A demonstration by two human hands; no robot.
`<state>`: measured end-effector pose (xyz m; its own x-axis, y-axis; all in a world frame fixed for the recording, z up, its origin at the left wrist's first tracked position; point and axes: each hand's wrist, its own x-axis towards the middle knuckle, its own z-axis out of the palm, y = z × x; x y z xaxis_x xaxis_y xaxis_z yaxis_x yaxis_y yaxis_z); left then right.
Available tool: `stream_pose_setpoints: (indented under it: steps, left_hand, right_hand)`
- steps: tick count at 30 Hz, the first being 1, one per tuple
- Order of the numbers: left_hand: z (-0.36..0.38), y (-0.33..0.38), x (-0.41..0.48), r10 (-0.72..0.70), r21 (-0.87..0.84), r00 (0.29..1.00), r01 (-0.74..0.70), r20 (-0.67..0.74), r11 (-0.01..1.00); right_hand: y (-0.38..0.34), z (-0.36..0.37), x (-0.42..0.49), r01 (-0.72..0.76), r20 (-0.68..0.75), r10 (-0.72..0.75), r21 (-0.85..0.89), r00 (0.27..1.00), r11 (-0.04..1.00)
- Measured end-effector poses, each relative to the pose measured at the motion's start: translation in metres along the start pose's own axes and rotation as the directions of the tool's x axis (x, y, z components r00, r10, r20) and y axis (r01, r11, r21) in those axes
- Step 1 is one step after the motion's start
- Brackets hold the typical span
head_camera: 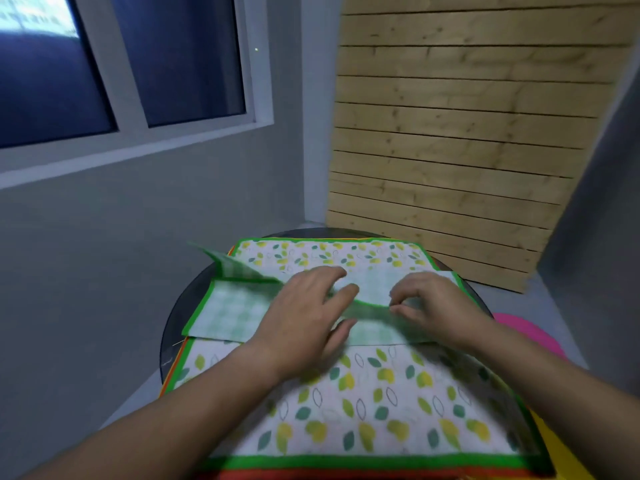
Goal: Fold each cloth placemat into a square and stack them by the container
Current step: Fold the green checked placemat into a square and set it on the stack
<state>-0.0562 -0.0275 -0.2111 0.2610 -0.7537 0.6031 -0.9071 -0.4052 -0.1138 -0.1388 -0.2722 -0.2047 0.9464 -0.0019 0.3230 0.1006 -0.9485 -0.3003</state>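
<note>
A green-checked placemat with a green border lies partly folded across the middle of the table, its far left corner standing up. My left hand pinches its folded edge near the centre, thumb on top. My right hand grips the same fold from the right with curled fingers. Under it lies a flat leaf-print placemat with a green border, and red and orange edges of more mats show beneath at the front. No container is in view.
The mats cover a round dark table set in a corner. A grey wall with a window is on the left, a wooden slatted panel behind. Something pink and something yellow sit at the table's right.
</note>
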Motion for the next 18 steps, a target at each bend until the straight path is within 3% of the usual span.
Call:
stream_pose_setpoints:
  steps: [3, 6, 8, 11, 18]
  left_hand:
    - [0.003, -0.006, -0.01, -0.13, 0.085, 0.966, 0.113, 0.222, 0.99]
    - [0.015, -0.017, -0.024, -0.243, 0.106, 0.845, 0.219, 0.476, 0.97]
    - [0.023, -0.025, -0.031, -0.277, 0.102, 0.772, 0.268, 0.572, 0.958]
    - [0.033, -0.033, -0.039, -0.273, 0.065, 0.707, 0.307, 0.652, 0.949]
    - [0.038, -0.037, -0.046, -0.299, 0.035, 0.662, 0.38, 0.687, 0.924]
  right_hand:
    - [0.006, 0.008, -0.018, -0.051, 0.067, 0.05, 0.016, 0.996, 0.999]
    - [0.01, 0.013, -0.029, -0.093, 0.095, 0.089, 0.045, 0.991, 0.995]
    - [0.011, 0.018, -0.034, -0.102, 0.112, 0.095, 0.053, 0.989, 0.993]
    - [0.015, 0.026, -0.041, -0.131, 0.156, 0.122, 0.052, 0.98, 0.99]
    - [0.01, 0.032, -0.043, -0.198, 0.182, 0.187, 0.045, 0.965, 0.979]
